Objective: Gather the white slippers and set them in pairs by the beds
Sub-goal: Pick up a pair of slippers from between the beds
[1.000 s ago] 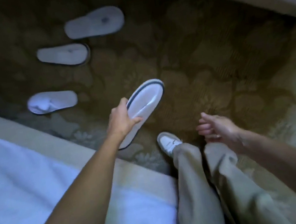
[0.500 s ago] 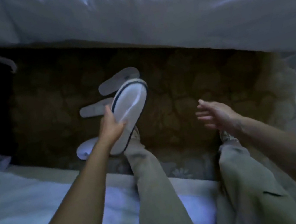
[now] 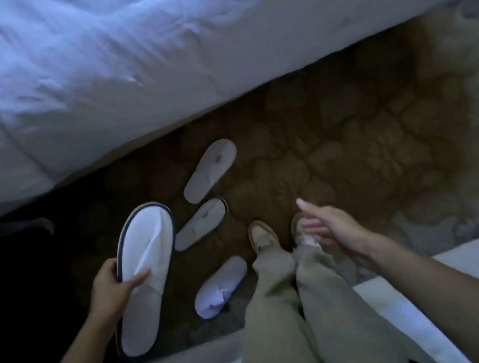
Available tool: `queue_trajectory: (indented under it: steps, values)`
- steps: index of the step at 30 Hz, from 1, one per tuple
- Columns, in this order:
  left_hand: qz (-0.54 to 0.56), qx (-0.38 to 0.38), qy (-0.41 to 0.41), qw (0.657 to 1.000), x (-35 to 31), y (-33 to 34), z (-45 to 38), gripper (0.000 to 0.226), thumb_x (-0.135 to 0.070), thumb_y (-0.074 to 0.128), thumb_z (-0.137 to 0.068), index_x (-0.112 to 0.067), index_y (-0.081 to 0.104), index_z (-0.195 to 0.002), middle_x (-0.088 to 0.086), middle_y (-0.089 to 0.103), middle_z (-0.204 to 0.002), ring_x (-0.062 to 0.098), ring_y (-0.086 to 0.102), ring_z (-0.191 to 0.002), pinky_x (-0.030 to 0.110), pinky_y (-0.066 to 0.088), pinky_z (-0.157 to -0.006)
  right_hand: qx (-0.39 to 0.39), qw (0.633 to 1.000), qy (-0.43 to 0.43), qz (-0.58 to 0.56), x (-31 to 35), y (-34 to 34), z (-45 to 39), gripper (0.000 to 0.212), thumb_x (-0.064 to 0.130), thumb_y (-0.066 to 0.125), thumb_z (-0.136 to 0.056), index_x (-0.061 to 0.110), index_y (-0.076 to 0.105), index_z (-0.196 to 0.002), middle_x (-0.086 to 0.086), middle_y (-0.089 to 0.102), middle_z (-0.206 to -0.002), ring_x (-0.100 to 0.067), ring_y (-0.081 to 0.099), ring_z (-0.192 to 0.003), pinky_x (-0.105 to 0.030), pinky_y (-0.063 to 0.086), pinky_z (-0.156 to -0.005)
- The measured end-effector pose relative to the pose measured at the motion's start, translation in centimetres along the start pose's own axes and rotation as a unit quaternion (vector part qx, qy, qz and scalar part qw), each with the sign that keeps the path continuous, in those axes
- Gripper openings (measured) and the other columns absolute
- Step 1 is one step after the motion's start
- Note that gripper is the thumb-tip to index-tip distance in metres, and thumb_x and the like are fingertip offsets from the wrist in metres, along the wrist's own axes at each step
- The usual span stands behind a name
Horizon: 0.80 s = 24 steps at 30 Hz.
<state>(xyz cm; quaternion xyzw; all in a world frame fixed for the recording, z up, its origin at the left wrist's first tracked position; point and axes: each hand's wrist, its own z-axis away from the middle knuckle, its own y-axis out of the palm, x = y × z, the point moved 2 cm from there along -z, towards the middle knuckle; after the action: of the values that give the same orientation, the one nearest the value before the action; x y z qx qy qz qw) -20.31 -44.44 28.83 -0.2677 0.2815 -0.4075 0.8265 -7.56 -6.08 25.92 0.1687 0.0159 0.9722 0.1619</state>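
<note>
Slipper (image 3: 144,274) pinched in left hand (image 3: 108,291), long axis 1 to 7 o'clock; three loose slippers (image 3: 204,223) on carpet (image 3: 351,144) between beds, 11 o'clock of right hand (image 3: 333,229), fingers loosely spread, empty, nearer.

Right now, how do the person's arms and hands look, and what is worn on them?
Both arms are bare as far as the frame shows: no sleeves, gloves or watch visible. The left hand and right hand show no rings that I can make out; the dim, blurred picture hides finer details.
</note>
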Motion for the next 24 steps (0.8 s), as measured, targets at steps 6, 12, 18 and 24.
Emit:
queue_trajectory:
  steps: [6,12,18,24]
  values:
    - [-0.022,0.028,0.089,0.995,-2.6,-1.5,-3.9,0.048,-0.027,0.080,-0.076,-0.011,0.057,-0.115,0.007,0.061,-0.107,0.028,0.061,-0.097,0.041,0.054,-0.072,-0.037,0.999,-0.005,-0.032,-3.0,5.3,-0.9,0.073,0.058,0.060,-0.082,0.010,0.050,-0.136,-0.009,0.058,-0.127,-0.026,0.055,-0.123,-0.042,0.040,-0.107]
    - [-0.083,0.171,0.144,0.971,-2.6,-5.6,-10.5,0.026,-0.021,0.079,-0.077,-0.013,0.066,-0.098,0.009,0.066,-0.096,0.029,0.065,-0.091,0.041,0.055,-0.071,-0.095,0.984,0.012,-0.147,-7.0,13.9,-1.8,0.043,0.047,0.052,-0.091,0.013,0.058,-0.117,-0.019,0.056,-0.134,-0.027,0.054,-0.121,-0.044,0.038,-0.107]
    - [-0.119,0.190,0.176,0.958,-0.4,-9.8,-18.5,0.040,-0.026,0.081,-0.076,-0.012,0.063,-0.109,0.006,0.067,-0.102,0.027,0.066,-0.097,0.049,0.058,-0.079,-0.168,0.947,0.023,-0.274,-11.2,24.3,-6.1,0.068,0.055,0.050,-0.088,0.006,0.045,-0.135,-0.019,0.050,-0.142,-0.030,0.047,-0.132,-0.047,0.035,-0.112]
    - [-0.155,0.227,0.171,0.946,3.5,-9.2,-22.8,0.053,-0.028,0.078,-0.079,-0.014,0.058,-0.125,-0.008,0.060,-0.094,0.014,0.060,-0.087,0.026,0.048,-0.059,-0.195,0.937,0.059,-0.284,-16.8,32.9,-13.4,0.083,0.081,0.054,-0.067,0.015,0.057,-0.116,-0.007,0.061,-0.116,-0.024,0.059,-0.107,-0.043,0.046,-0.100]
